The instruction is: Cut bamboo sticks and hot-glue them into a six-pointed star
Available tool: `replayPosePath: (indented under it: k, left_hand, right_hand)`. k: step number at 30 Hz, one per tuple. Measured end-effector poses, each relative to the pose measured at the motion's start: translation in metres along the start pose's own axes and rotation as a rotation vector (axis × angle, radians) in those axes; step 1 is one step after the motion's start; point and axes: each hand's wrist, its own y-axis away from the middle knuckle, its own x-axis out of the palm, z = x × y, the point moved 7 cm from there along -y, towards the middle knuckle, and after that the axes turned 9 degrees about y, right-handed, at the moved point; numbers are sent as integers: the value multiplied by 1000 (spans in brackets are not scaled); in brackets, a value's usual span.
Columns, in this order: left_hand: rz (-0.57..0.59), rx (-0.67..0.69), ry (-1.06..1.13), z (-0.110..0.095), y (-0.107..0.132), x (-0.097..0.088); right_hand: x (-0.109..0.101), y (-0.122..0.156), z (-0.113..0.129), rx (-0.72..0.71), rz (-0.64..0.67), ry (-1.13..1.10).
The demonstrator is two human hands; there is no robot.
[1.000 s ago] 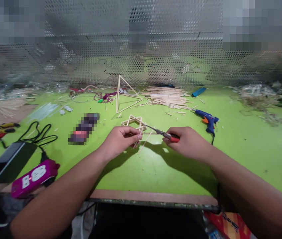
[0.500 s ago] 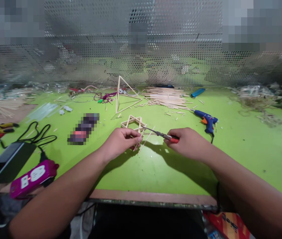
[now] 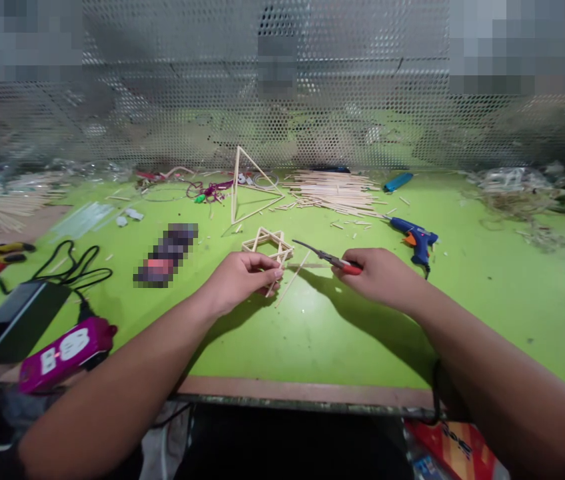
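My left hand (image 3: 247,277) is closed, thumb against fingers, around the near part of a star-shaped frame (image 3: 261,231) made of thin wooden sticks. The frame is tilted up off the green table, and my fingers hide part of its near side. In my right hand (image 3: 382,277) is a pair of red-handled, long-nosed pliers (image 3: 320,253). Their narrow dark tips point left, a short gap away from the star frame's right corner. Just right of my left hand, a loose wooden stick (image 3: 293,279) lies slanted on the table.
A stick triangle frame (image 3: 235,190) stands behind the star. Further back are a pile of sticks (image 3: 337,190) and a blue cutter (image 3: 397,182). A blue glue gun (image 3: 415,237) lies right. Left are a purple power strip (image 3: 67,353), a dark box (image 3: 17,320) and cables.
My right hand has drawn the pliers slightly right and up, so their tips have come away from the star frame. My left hand keeps its hold with little movement.
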Motion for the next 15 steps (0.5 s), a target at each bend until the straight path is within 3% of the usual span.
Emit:
replayPosePath:
  k: [15]
  left_hand:
    - [-9,21,179,-3,-3,-2]
  right_hand:
    - [1,2,-1,-80,23,44]
